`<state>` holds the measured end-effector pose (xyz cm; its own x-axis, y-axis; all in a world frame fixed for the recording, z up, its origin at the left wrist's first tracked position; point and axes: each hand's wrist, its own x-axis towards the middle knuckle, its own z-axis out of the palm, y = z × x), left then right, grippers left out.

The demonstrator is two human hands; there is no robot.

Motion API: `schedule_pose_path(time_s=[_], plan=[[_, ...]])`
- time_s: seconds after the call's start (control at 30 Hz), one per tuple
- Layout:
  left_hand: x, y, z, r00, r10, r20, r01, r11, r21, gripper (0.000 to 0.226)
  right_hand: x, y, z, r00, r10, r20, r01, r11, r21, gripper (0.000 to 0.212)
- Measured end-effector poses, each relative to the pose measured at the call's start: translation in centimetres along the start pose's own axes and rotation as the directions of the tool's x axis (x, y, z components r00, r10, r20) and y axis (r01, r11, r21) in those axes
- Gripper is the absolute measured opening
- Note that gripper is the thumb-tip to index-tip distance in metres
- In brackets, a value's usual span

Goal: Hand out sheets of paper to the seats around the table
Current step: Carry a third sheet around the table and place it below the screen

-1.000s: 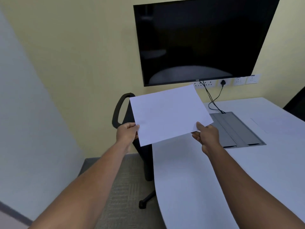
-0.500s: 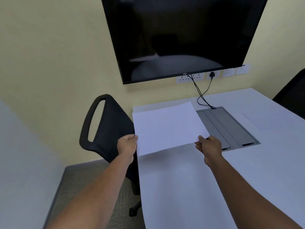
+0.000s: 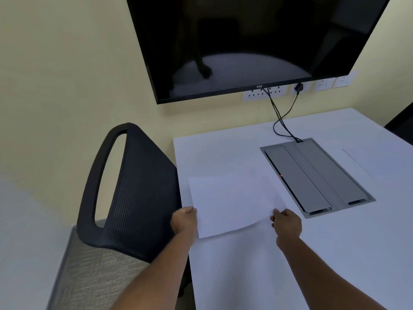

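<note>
A white sheet of paper (image 3: 232, 202) lies low over the white table (image 3: 268, 265), near its left edge and in front of the black mesh chair (image 3: 131, 189). My left hand (image 3: 184, 221) pinches the sheet's near left corner. My right hand (image 3: 286, 222) grips its near right edge. The near edge of the sheet curves up slightly off the tabletop. Another white sheet (image 3: 377, 157) lies flat on the table at the far right, faint against the surface.
A grey cable box lid (image 3: 317, 177) is set into the table right of the sheet, with black cables (image 3: 281, 117) running up to wall sockets. A large dark screen (image 3: 245, 41) hangs on the wall. Part of a second dark chair (image 3: 402, 121) shows at the right edge.
Both hands have lowered the sheet from in front of the screen down onto the table beside the black chair. The view has moved closer to the table and tipped downward.
</note>
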<state>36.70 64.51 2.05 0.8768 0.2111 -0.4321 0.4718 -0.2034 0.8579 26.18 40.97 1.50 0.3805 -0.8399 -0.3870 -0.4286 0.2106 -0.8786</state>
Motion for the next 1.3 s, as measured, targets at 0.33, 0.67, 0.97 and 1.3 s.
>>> schedule_pose_path(time_s=[0.33, 0.67, 0.97, 1.3], plan=[[4.9, -3.2, 2.8, 1.000, 0.016, -0.019, -0.010, 0.954, 0.299, 0.035, 4.3, 2.3, 3.7, 0.999, 0.034, -0.019, -0.036, 0.983, -0.179, 0.032], [7.0, -4.4, 4.0, 0.999, 0.019, -0.040, 0.002, 0.883, 0.469, 0.043, 5.5, 4.0, 5.2, 0.999, 0.038, 0.008, -0.035, 0.962, -0.271, 0.027], [8.1, -5.3, 4.8, 0.998, 0.017, -0.061, 0.014, 0.884, 0.468, 0.022, 6.6, 5.3, 4.7, 0.999, 0.034, 0.031, -0.023, 0.948, -0.317, 0.020], [8.5, -6.0, 5.0, 0.998, 0.037, -0.048, -0.010, 0.881, 0.473, 0.025, 7.5, 6.3, 4.1, 0.999, 0.013, 0.044, 0.004, 0.933, -0.359, 0.014]])
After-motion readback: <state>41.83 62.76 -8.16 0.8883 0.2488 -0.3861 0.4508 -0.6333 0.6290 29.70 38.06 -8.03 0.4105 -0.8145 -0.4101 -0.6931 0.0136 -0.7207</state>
